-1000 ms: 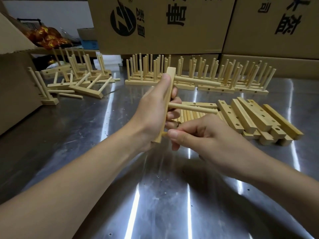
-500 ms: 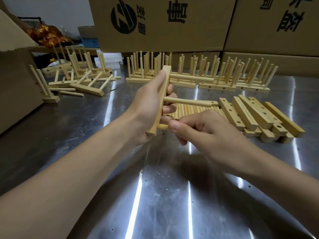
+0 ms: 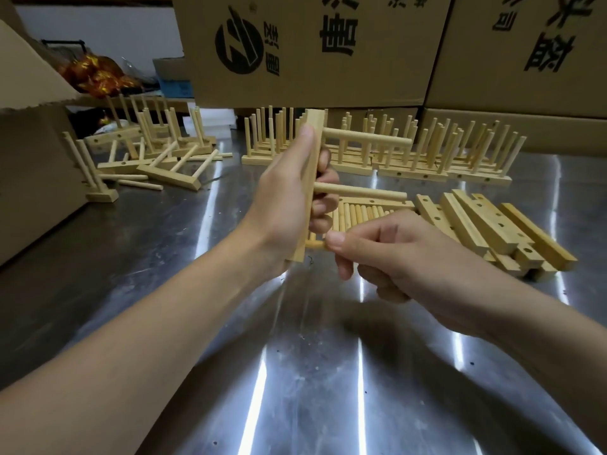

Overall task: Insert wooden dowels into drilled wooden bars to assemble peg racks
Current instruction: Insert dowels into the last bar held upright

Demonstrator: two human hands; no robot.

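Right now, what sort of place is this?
Probably a small assembly workshop or packing room: stacked cardboard cartons behind a steel table, rows of finished peg racks on it, and a pile of drilled bars.

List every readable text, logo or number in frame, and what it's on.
No text can be quoted with confidence.
Left cardboard box: round black logo, no letters; small characters beside it, upside down, too blurred.
Left cardboard box: large black Chinese characters, upside down, cropped by the frame top; unreadable.
Right cardboard box: large black Chinese characters, upside down, cropped; unreadable.
Loose wooden bars: no markings visible.
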